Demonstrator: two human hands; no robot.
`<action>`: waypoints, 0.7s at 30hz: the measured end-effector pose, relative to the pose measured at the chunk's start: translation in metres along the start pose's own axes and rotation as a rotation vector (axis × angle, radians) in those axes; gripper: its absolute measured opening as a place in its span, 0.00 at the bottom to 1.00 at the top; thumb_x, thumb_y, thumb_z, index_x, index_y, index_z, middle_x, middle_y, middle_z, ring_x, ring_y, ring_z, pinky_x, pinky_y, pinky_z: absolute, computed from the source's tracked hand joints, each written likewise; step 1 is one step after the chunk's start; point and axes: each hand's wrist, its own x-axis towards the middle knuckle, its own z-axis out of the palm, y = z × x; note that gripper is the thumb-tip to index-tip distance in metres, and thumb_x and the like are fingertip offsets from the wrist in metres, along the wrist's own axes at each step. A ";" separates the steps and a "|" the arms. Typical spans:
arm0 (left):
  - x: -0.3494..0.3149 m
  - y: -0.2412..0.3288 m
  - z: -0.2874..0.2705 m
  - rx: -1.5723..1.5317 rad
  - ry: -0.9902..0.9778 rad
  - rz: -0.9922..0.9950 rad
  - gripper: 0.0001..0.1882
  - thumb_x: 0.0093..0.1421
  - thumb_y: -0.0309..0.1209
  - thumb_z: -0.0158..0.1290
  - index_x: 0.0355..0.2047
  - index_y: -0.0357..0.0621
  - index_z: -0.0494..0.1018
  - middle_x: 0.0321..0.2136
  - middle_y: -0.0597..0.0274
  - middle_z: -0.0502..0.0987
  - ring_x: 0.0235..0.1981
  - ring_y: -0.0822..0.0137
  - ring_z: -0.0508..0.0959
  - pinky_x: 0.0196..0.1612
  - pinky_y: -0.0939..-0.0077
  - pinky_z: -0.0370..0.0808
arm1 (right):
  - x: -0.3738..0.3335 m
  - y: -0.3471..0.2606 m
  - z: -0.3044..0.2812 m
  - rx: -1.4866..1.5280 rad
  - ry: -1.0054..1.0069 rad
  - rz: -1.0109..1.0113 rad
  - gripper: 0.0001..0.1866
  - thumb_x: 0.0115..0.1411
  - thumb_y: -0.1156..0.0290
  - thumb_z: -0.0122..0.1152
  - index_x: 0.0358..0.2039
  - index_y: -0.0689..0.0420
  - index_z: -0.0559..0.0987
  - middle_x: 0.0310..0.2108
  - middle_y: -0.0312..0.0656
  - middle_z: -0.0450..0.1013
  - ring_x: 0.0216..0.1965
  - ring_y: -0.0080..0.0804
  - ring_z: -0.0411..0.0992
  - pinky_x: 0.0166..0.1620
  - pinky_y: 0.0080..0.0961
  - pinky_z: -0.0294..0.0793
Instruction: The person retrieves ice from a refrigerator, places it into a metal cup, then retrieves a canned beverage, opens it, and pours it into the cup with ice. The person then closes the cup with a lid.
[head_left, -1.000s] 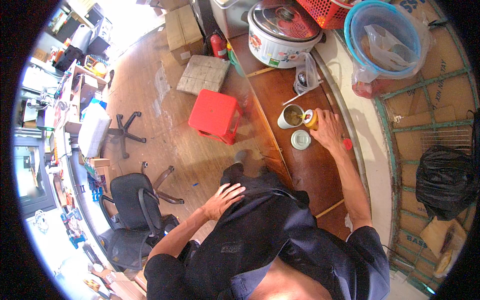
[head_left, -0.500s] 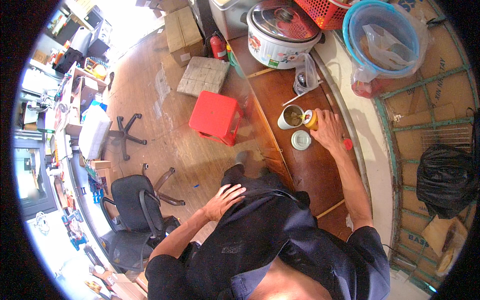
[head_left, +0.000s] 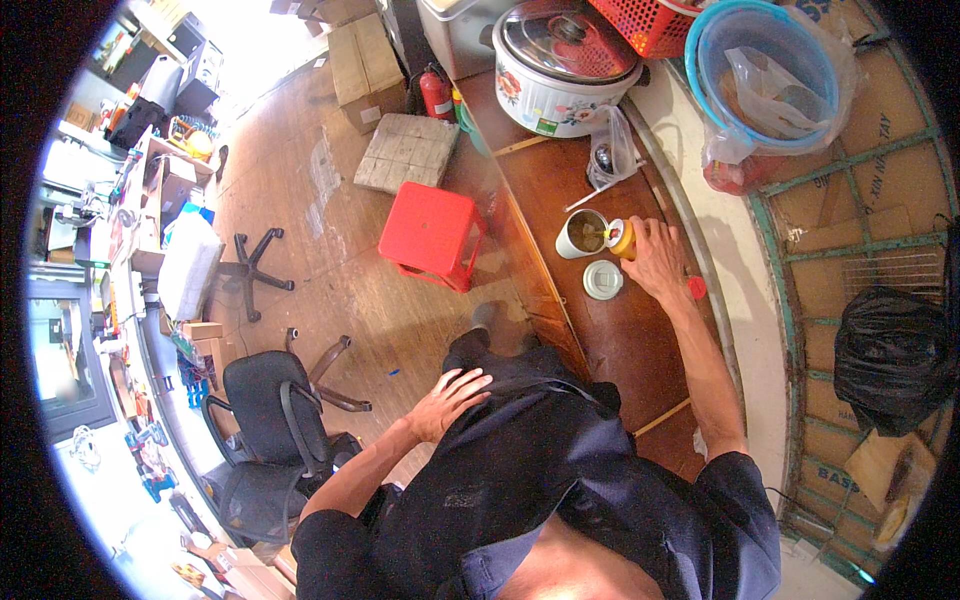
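My right hand (head_left: 655, 258) is wrapped round a small yellow bottle (head_left: 622, 238) with a white top, tipped sideways toward a white cup (head_left: 572, 243). The bottle's mouth is at the right rim of the cup, and something yellow shows there. Inside the cup is a greenish-brown content that I cannot make out closely. A round white lid (head_left: 602, 280) lies just below the cup on the brown wooden cabinet top (head_left: 635, 350). Beside my right wrist is a small red cap-like disc (head_left: 696, 288). My left hand (head_left: 450, 402) lies flat on my dark clothing, fingers stretched out, holding nothing.
Behind the cup stand a bagged dark object (head_left: 610, 155) and a large flowered pot (head_left: 565, 85) with a lid. A blue basin (head_left: 765, 80) sits at upper right. On the floor are a red stool (head_left: 430, 232) and a black office chair (head_left: 270, 410).
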 end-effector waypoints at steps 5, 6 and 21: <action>0.001 0.001 -0.001 -0.006 -0.002 -0.002 0.32 0.61 0.45 0.48 0.61 0.41 0.60 0.68 0.47 0.55 0.69 0.46 0.54 0.68 0.43 0.48 | 0.000 -0.001 -0.001 0.007 0.005 -0.006 0.38 0.45 0.64 0.73 0.55 0.58 0.67 0.44 0.49 0.71 0.47 0.43 0.69 0.49 0.41 0.63; 0.001 0.001 -0.001 -0.006 -0.003 -0.003 0.32 0.61 0.45 0.48 0.61 0.41 0.60 0.68 0.47 0.55 0.69 0.46 0.54 0.68 0.43 0.48 | 0.000 -0.001 -0.002 0.007 0.000 -0.003 0.38 0.45 0.64 0.73 0.55 0.58 0.66 0.44 0.49 0.71 0.47 0.43 0.69 0.49 0.41 0.63; 0.001 0.000 -0.001 0.013 -0.024 -0.010 0.31 0.61 0.43 0.48 0.60 0.39 0.61 0.68 0.48 0.55 0.69 0.46 0.54 0.68 0.42 0.48 | 0.001 -0.006 -0.019 0.665 0.012 0.270 0.40 0.44 0.66 0.77 0.57 0.57 0.67 0.55 0.52 0.70 0.55 0.51 0.69 0.57 0.43 0.68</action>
